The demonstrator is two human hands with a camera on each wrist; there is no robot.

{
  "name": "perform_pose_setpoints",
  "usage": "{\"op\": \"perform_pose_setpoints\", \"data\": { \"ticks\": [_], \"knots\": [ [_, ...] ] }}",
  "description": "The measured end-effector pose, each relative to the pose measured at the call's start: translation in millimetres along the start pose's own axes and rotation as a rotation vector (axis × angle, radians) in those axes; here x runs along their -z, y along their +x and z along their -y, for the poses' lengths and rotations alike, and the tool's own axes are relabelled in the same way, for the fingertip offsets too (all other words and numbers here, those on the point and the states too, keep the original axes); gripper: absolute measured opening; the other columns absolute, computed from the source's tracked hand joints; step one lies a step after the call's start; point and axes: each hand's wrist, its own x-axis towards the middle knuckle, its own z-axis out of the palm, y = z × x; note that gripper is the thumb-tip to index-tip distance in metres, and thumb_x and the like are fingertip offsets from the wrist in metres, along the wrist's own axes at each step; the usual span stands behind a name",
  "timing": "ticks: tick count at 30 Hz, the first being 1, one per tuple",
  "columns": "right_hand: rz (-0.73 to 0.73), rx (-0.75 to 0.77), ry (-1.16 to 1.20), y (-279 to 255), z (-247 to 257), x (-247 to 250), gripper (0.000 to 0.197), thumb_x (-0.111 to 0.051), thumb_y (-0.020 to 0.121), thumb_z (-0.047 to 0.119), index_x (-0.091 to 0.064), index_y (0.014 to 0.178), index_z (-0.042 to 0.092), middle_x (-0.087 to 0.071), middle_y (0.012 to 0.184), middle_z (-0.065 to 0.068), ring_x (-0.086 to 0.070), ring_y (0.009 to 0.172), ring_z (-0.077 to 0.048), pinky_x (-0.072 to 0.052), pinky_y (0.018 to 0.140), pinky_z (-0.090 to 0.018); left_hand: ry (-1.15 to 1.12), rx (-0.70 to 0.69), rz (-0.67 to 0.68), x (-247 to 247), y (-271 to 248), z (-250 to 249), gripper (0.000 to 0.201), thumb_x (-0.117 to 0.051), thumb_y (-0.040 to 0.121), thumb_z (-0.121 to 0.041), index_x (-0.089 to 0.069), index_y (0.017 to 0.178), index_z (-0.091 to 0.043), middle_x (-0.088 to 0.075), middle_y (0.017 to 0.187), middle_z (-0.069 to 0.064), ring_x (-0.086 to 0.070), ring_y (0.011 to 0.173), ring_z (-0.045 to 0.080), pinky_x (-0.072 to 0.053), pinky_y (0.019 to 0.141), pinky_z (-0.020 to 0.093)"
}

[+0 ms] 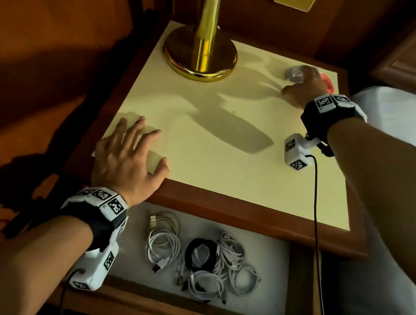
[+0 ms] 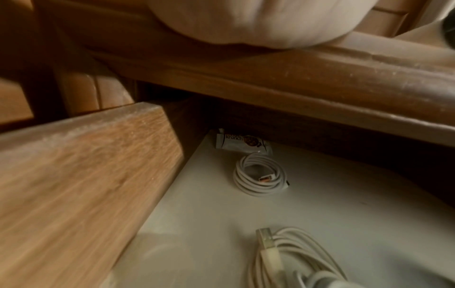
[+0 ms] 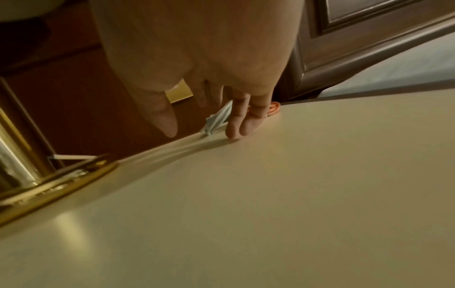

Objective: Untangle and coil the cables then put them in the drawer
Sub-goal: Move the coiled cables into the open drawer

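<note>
Several coiled cables lie in the open drawer (image 1: 178, 313) below the nightstand top: a white coil (image 1: 161, 242), a black coil (image 1: 200, 253) and a heap of white coils (image 1: 233, 269). The left wrist view shows another white coil (image 2: 261, 175) deeper inside and a white USB cable (image 2: 283, 259) close by. My left hand (image 1: 134, 151) rests flat on the top's front left corner, holding nothing. My right hand (image 1: 301, 82) reaches to the far right corner, its straight fingertips (image 3: 234, 132) touching the surface beside a pale coil (image 1: 295, 73) and an orange-red coil (image 3: 274, 109).
A brass lamp base (image 1: 200, 53) stands at the back left of the cream nightstand top (image 1: 218, 137). A snack packet (image 2: 242, 144) lies at the back of the drawer. A white bed (image 1: 409, 120) borders the right side. Wooden panels close off the left and the back.
</note>
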Motion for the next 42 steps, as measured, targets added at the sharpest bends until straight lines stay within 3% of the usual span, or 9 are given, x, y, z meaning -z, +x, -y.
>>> {"op": "perform_pose_setpoints", "data": {
  "ticks": [5,9,13,22,26,31,35,40,42],
  "knots": [
    [0.061,-0.014,-0.157,10.6,-2.9,-12.6,0.077,-0.069,0.081,0.034,-0.033,0.145,0.012,-0.026,0.152,-0.012,-0.035,0.135,-0.036,-0.035,0.107,-0.044,0.012,-0.001,0.006,0.3,-0.3,0.0,0.065,-0.035,0.076,-0.055,-0.051,0.132,-0.027,-0.036,0.153,0.004,-0.028,0.142,0.033,-0.028,0.103,0.048],
    [0.041,0.063,-0.156,-11.3,-5.0,-7.0,0.029,-0.069,0.079,0.021,-0.050,0.097,0.009,-0.049,0.099,-0.014,-0.052,0.094,-0.026,-0.040,0.078,-0.031,0.012,-0.002,0.012,-0.2,-1.0,-0.9,0.065,-0.035,0.076,-0.056,-0.051,0.132,-0.026,-0.037,0.153,0.004,-0.029,0.141,0.033,-0.028,0.103,0.047],
    [0.199,0.179,-0.074,-82.7,3.9,5.1,0.021,-0.055,0.090,0.020,-0.047,0.073,0.009,-0.053,0.087,-0.015,-0.055,0.085,-0.028,-0.042,0.073,-0.032,0.044,0.018,0.063,1.1,-0.5,-1.5,0.066,-0.034,0.078,-0.056,-0.044,0.138,-0.030,-0.028,0.157,0.001,-0.021,0.145,0.029,-0.024,0.107,0.047],
    [0.600,0.793,0.074,-277.0,24.3,-2.2,0.021,-0.061,0.090,0.023,-0.056,0.078,0.007,-0.058,0.083,-0.012,-0.053,0.071,-0.028,-0.046,0.068,-0.040,0.020,0.031,0.046,4.4,-0.7,-3.7,0.066,-0.037,0.077,-0.055,-0.049,0.135,-0.026,-0.033,0.155,0.002,-0.022,0.144,0.028,-0.025,0.106,0.049],
    [0.700,0.892,0.118,-281.5,23.6,-0.1,0.015,-0.068,0.088,0.025,-0.071,0.093,0.011,-0.066,0.092,-0.001,-0.057,0.074,-0.011,-0.045,0.068,-0.024,0.034,0.034,0.063,4.2,0.9,-3.4,0.065,-0.039,0.077,-0.053,-0.047,0.136,-0.027,-0.031,0.155,0.001,-0.021,0.144,0.028,-0.024,0.107,0.051],
    [0.298,0.609,0.288,-189.7,8.9,16.5,0.010,-0.065,0.088,0.012,-0.073,0.092,0.006,-0.069,0.089,0.000,-0.056,0.065,0.008,-0.038,0.068,-0.008,0.020,0.019,0.062,2.8,-1.0,-2.6,0.065,-0.039,0.078,-0.054,-0.045,0.137,-0.027,-0.030,0.156,0.002,-0.023,0.144,0.031,-0.026,0.106,0.053],
    [-0.051,0.259,0.196,-82.8,-17.0,22.2,0.028,-0.067,0.084,0.014,-0.067,0.110,0.003,-0.060,0.114,-0.010,-0.057,0.109,-0.026,-0.040,0.088,-0.027,0.034,0.016,0.042,1.2,-0.4,-1.8,0.065,-0.038,0.077,-0.054,-0.047,0.136,-0.027,-0.031,0.155,0.002,-0.024,0.143,0.030,-0.026,0.105,0.050],
    [0.002,-0.039,0.127,-15.0,-25.4,24.7,0.062,-0.068,0.082,0.019,-0.042,0.137,0.009,-0.040,0.142,-0.014,-0.050,0.121,-0.035,-0.047,0.094,-0.043,0.003,-0.007,0.008,0.2,0.0,-0.6,0.063,-0.038,0.076,-0.054,-0.051,0.131,-0.026,-0.037,0.152,0.004,-0.029,0.141,0.033,-0.030,0.103,0.050],
    [0.021,-0.078,0.072,-8.3,-29.2,20.3,0.064,-0.065,0.084,0.019,-0.036,0.141,0.012,-0.041,0.142,-0.013,-0.048,0.121,-0.034,-0.047,0.085,-0.039,-0.001,-0.007,-0.004,0.2,-0.1,-0.8,0.063,-0.038,0.076,-0.054,-0.052,0.130,-0.026,-0.038,0.152,0.005,-0.030,0.141,0.033,-0.030,0.103,0.050]
  ]
}}
